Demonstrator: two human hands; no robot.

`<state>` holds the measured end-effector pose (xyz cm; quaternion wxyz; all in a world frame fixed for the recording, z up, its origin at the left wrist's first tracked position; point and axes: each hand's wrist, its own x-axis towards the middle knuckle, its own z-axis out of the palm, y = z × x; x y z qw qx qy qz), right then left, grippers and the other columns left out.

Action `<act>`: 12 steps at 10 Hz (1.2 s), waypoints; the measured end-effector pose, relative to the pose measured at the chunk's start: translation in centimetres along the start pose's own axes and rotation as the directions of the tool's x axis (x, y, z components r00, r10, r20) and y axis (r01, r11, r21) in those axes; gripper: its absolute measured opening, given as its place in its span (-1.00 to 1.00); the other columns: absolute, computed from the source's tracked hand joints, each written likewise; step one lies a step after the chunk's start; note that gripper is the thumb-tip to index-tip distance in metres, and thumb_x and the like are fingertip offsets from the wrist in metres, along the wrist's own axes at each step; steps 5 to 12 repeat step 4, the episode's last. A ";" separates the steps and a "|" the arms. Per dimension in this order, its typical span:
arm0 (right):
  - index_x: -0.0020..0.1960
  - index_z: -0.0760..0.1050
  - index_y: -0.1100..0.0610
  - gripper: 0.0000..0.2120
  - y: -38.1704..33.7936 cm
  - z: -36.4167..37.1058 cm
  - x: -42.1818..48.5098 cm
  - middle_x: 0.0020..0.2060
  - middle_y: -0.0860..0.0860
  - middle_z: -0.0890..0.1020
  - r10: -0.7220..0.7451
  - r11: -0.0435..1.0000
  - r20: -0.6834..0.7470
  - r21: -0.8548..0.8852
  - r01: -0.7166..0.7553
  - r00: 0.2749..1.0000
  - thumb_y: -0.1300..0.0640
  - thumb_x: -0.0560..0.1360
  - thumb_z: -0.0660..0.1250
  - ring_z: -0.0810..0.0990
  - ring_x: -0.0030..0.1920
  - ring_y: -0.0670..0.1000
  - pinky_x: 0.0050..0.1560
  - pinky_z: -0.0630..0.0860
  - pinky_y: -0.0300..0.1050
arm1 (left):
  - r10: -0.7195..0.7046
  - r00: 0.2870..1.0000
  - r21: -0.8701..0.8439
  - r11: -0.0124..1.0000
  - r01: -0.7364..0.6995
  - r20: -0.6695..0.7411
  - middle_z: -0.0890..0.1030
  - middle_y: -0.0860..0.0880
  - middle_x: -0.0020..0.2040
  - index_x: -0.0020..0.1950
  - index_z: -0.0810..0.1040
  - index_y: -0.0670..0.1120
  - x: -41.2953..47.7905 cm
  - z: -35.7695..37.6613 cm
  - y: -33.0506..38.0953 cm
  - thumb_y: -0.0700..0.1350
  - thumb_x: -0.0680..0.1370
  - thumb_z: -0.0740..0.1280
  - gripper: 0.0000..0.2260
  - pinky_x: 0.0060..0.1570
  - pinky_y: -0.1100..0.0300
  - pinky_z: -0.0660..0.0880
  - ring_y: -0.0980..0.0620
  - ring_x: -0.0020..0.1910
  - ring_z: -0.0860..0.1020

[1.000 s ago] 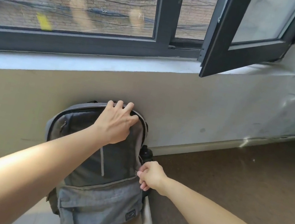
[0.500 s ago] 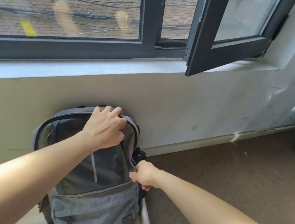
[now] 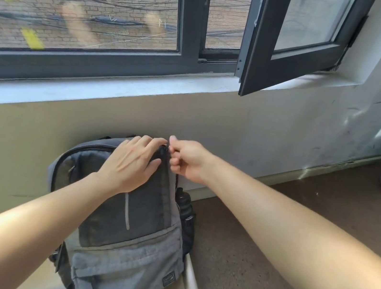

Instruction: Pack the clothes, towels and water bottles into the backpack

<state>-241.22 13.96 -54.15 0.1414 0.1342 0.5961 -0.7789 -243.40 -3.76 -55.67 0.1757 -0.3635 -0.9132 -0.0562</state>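
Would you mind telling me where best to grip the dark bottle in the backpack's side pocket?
Probably its neck, from above: the bottle stands upright, only its top clears the pocket of the backpack, and the wall sits close behind.

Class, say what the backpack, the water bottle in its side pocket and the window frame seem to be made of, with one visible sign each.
Backpack: woven fabric, matte grey, heathered texture, likely polyester or canvas.
Water bottle: dark, slightly glossy, probably plastic; mostly hidden, so uncertain.
Window frame: smooth dark grey, crisp straight profiles, likely painted metal such as aluminium.
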 end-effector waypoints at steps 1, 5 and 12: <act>-0.27 0.35 0.08 -0.59 0.1 -0.6 0.0 -0.53 -0.06 0.28 -0.010 1.000 0.013 -0.028 0.010 1.000 -0.02 0.72 0.13 0.26 -0.47 -0.08 -0.40 0.17 -0.23 | -0.016 1.000 -0.004 1.000 0.016 0.016 0.59 -0.14 0.18 0.47 0.40 -0.06 -0.2 0.1 -0.4 -0.09 0.56 0.37 -0.52 0.06 -0.11 0.53 -0.21 0.11 0.57; -0.04 0.57 0.20 -0.51 1.1 -5.1 -2.1 -0.26 0.10 0.62 -0.046 0.667 -0.160 -0.739 -0.089 0.986 -0.12 0.71 0.04 0.54 -0.32 0.04 -0.31 0.43 -0.16 | -0.038 0.997 0.098 0.995 0.032 0.063 0.51 -0.02 0.39 0.53 0.36 0.03 -1.9 -2.3 -0.9 0.00 0.56 0.35 -0.47 0.20 -0.06 0.47 -0.13 0.27 0.52; -0.04 0.57 0.20 -0.51 1.1 -5.1 -2.1 -0.26 0.10 0.62 -0.046 0.667 -0.160 -0.739 -0.089 0.986 -0.12 0.71 0.04 0.54 -0.32 0.04 -0.31 0.43 -0.16 | -0.038 0.997 0.098 0.995 0.032 0.063 0.51 -0.02 0.39 0.53 0.36 0.03 -1.9 -2.3 -0.9 0.00 0.56 0.35 -0.47 0.20 -0.06 0.47 -0.13 0.27 0.52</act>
